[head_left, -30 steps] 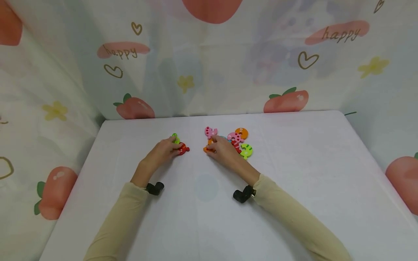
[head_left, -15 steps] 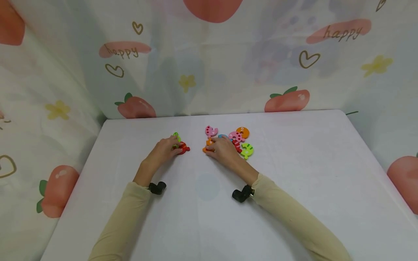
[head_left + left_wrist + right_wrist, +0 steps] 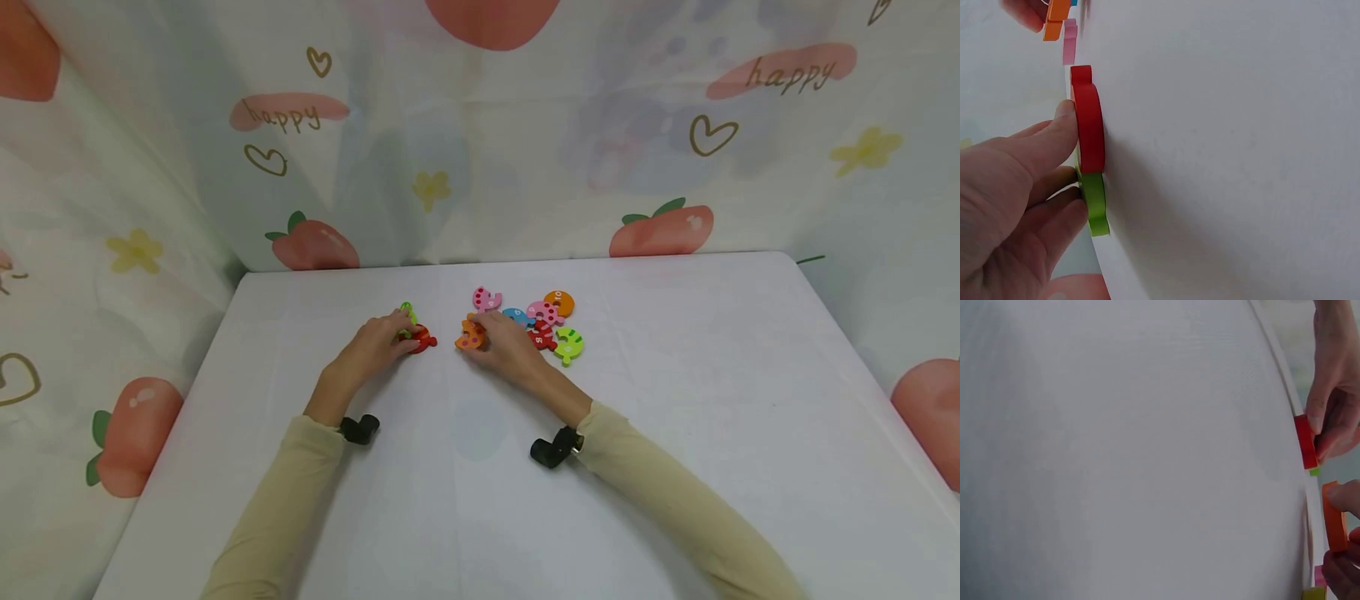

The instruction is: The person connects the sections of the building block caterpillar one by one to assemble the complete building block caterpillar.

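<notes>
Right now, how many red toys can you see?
2: one red toy at the left hand, another red toy beside the right hand. Hands may hide more.

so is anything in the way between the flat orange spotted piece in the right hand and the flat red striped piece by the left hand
Nothing visible does: between the flat orange spotted piece held by the right hand and the flat red striped piece at the left hand, the head view shows only white tabletop.
</notes>
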A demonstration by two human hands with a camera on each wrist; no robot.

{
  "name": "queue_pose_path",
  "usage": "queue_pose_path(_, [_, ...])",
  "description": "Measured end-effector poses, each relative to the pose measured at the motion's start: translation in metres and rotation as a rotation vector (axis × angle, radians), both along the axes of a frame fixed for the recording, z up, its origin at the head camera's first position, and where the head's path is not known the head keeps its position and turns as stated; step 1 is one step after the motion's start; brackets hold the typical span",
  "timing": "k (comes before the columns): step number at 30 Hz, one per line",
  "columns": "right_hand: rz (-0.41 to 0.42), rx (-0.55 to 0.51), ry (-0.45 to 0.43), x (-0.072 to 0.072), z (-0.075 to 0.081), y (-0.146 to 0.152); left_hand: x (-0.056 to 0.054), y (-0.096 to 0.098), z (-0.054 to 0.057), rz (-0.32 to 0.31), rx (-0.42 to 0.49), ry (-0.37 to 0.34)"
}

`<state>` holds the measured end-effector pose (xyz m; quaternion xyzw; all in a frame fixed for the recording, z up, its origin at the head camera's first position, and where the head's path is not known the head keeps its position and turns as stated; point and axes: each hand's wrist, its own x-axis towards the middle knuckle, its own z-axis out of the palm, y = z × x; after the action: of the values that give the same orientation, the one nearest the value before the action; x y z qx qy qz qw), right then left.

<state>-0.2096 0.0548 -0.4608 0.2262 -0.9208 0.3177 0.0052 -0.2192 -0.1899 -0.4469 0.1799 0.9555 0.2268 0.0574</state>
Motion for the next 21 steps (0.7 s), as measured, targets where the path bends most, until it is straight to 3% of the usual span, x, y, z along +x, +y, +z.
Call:
queue_pose_path(7, [0.046,-0.086,-0.083,-0.001,-0.002,-0.016,-0.003,-0.006,-0.002,-0.028,0.008,-0.029])
queue_pose_path(21, [0.087,-0.12,-0.103,-0.004,-0.008,-0.047,-0.001,-0.017,-0.005,-0.09,0.048,-0.04])
